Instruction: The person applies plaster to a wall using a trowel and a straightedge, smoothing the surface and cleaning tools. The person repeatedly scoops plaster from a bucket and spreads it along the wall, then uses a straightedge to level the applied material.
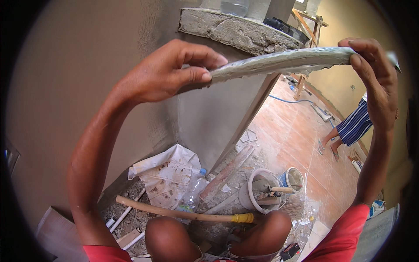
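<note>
A long, narrow strip [283,63] smeared with wet grey mortar stretches between my two hands, raised in front of a rough concrete ledge [235,32]. Thumb and fingers of my left hand [174,72] pinch its left end. At the other end, my right hand [374,70] grips the strip between thumb and fingers. Mortar hangs unevenly along its lower edge. What the strip is made of cannot be made out under the coating. It appears bowed, though the lens bends straight edges here.
Below lie a wooden handle with a yellow collar [183,214], a plastic bottle [192,190], a stained sheet [168,174] and rubble. A bucket with tools [248,198] stands beside a smaller bucket [293,179]. Another person in striped clothing [355,124] stands on the tiled floor at right.
</note>
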`<action>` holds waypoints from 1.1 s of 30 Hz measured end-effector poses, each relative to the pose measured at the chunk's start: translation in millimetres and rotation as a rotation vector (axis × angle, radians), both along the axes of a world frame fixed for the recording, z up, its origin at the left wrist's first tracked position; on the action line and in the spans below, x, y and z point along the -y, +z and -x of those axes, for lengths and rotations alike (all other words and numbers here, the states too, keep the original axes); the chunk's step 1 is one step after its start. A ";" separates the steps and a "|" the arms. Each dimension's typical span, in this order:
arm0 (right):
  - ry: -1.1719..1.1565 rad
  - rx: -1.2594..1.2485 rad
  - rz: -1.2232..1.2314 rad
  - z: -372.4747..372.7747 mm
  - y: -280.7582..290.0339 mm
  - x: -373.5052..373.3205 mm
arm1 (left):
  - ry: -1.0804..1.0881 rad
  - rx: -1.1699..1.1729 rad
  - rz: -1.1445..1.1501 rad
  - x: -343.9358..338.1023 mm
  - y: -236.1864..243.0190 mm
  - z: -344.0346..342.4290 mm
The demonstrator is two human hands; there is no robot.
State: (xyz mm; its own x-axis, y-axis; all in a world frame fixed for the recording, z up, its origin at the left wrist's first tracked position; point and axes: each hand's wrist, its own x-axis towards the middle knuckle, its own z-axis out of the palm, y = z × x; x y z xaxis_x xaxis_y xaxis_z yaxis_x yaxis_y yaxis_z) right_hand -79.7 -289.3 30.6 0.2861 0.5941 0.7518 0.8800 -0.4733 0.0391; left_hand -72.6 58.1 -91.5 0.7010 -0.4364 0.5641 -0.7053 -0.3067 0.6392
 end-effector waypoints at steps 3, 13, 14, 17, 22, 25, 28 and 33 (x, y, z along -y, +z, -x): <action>0.012 -0.113 0.034 -8.9 -1.4 5.1 | -0.112 -0.271 0.089 13.7 -21.1 7.9; -0.087 -0.491 0.050 -4.8 -16.2 26.6 | -0.437 -0.774 0.244 60.4 -77.0 24.8; -0.108 -0.563 0.039 -3.7 -23.4 31.6 | -0.452 -0.806 0.247 66.8 -82.3 26.3; -0.113 -0.713 -0.073 -1.2 -50.7 56.1 | -0.485 -0.929 0.268 85.5 -98.5 29.9; -0.146 -1.021 -0.228 -5.4 -112.8 106.7 | -0.560 -1.056 0.170 115.5 -138.2 24.0; -0.135 -1.124 -0.329 -8.0 -153.7 133.9 | -0.621 -1.163 0.196 128.0 -156.3 22.7; -0.123 -1.191 -0.449 -19.2 -205.6 156.6 | -0.587 -1.241 0.182 138.4 -167.1 22.2; -0.149 -1.382 -0.577 -30.8 -277.9 188.5 | -0.607 -1.392 0.146 157.1 -182.6 14.1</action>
